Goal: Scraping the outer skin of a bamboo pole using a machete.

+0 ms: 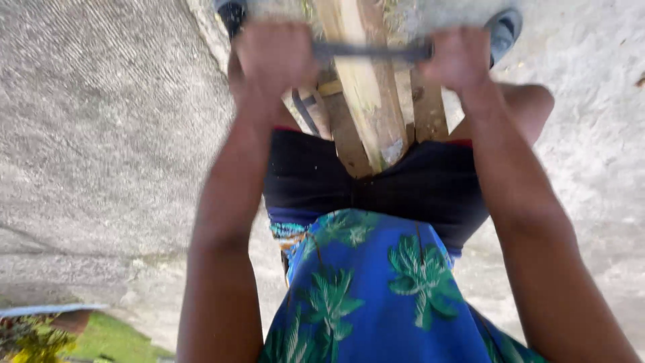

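1. Metal bar, dark and straight, lies crosswise over the wooden pieces near the top edge of the view, and both hands hold it by its ends.
2. Left hand is clenched in a fist around the bar's left end; the fingers are blurred.
3. Right hand is clenched around the bar's right end, knuckles toward the camera.
4. Wooden pieces, pale and rough, stand bundled between the person's knees; the middle one is the lightest, with a chipped lower end against the dark shorts.
5. A thin dark strap or band runs slanted beside the left wooden piece; what it is cannot be made out.
6. Blue shirt printed with green palm trees fills the lower middle of the view.
7. A grey shoe shows at the top right, cut off by the edge; another dark shoe shows at the top left, mostly hidden.
8. Concrete ground, grey and grainy, spreads to both sides.
9. Grass and yellowish plants sit in the lower left corner, blurred and cut off.
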